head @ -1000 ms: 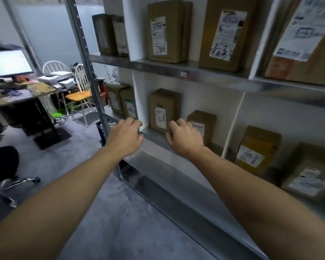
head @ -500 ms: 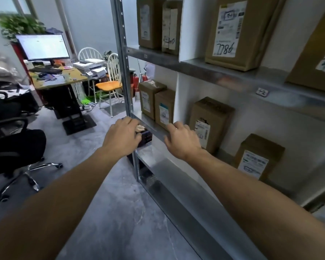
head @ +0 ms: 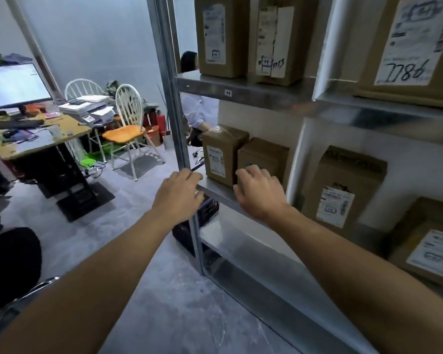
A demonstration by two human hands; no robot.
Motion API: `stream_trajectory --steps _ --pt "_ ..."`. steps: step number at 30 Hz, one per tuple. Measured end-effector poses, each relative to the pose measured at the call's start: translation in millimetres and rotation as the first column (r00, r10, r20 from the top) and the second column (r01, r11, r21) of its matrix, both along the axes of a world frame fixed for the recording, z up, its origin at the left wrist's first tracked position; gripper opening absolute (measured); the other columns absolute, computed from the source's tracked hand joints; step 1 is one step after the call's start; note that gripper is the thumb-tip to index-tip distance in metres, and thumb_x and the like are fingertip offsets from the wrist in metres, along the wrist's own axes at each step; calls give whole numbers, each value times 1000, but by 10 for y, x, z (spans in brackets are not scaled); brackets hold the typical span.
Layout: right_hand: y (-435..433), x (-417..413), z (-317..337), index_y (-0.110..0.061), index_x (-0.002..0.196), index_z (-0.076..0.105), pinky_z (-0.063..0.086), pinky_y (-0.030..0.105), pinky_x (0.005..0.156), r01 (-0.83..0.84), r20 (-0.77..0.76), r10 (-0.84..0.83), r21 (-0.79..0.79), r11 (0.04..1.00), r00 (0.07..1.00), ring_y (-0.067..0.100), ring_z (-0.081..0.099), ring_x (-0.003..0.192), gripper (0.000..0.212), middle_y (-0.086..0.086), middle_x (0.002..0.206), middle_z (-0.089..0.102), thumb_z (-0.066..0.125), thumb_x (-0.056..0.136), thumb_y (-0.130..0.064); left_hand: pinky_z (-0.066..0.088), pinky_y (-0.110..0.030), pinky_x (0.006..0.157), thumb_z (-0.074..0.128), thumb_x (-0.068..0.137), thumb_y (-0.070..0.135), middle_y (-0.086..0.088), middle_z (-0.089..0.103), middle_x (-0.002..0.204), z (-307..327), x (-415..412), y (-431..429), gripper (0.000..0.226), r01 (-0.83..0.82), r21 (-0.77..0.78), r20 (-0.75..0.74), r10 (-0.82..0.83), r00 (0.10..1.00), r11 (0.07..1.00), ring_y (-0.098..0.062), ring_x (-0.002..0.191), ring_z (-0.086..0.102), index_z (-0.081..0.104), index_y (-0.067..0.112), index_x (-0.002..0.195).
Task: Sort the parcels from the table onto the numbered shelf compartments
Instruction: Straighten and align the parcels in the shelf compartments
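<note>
Just right of the grey metal shelf post, the small white-labelled brown cardboard parcel stands upright, probably light, stiff and tape-slick, best squeezed by its side faces, while the left hand before the post and the right hand right of it hang loosely curled, empty.

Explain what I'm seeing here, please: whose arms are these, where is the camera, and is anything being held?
There is no machine here. These are a person's two bare arms, seen from one wide-angle camera worn on the head, looking forward and down. The left hand and right hand reach toward a metal shelf unit. Both have loosely curled fingers and hold nothing that I can see. The right hand is in front of a brown parcel, which stands beside a second parcel on the middle shelf. Whether the hand touches it cannot be told. More labelled parcels stand above, including a large parcel with a handwritten number. To the left are a desk, a monitor and a white chair.
</note>
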State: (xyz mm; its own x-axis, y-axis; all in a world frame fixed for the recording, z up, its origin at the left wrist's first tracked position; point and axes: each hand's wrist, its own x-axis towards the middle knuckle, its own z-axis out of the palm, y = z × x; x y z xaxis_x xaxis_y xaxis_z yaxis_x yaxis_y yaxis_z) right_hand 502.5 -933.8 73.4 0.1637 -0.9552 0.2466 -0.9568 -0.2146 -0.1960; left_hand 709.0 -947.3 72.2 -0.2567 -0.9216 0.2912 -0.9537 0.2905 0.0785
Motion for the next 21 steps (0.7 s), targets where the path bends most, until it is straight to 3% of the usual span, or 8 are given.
stream_trajectory --steps 9,13,17,21 --pt "-805 205 -54 -21 133 50 42 47 98 107 -68 -105 26 994 992 31 48 123 38 7 135 50 44 102 -41 41 -42 96 53 95 31 -4 51 130 -82 210 -1056 41 110 11 -48 -110 993 994 -27 116 48 51 19 134" --pt "-1313 260 -75 -23 135 49 43 48 100 129 -32 -128 22 991 991 30 48 123 39 5 137 49 45 101 -42 40 -41 98 52 96 33 -3 52 131 -114 199 -1604 41 142 3 -38 -142 989 990 -25 118 47 49 20 135" --pt "-1801 300 -79 -23 137 49 49 47 93 176 40 -178 45 983 983 30 52 120 41 5 139 48 48 101 -42 41 -42 98 51 95 34 -2 52 129 -104 144 -2163 39 178 13 -52 -177 983 984 -25 119 47 50 21 132" --pt "-2180 230 -130 -26 145 42 44 50 104 189 67 -197 114 975 978 27 47 129 47 2 145 41 48 101 -43 42 -43 99 52 94 31 -4 52 126 -156 62 -2596 38 219 31 -99 -215 972 975 -27 118 46 53 18 129"
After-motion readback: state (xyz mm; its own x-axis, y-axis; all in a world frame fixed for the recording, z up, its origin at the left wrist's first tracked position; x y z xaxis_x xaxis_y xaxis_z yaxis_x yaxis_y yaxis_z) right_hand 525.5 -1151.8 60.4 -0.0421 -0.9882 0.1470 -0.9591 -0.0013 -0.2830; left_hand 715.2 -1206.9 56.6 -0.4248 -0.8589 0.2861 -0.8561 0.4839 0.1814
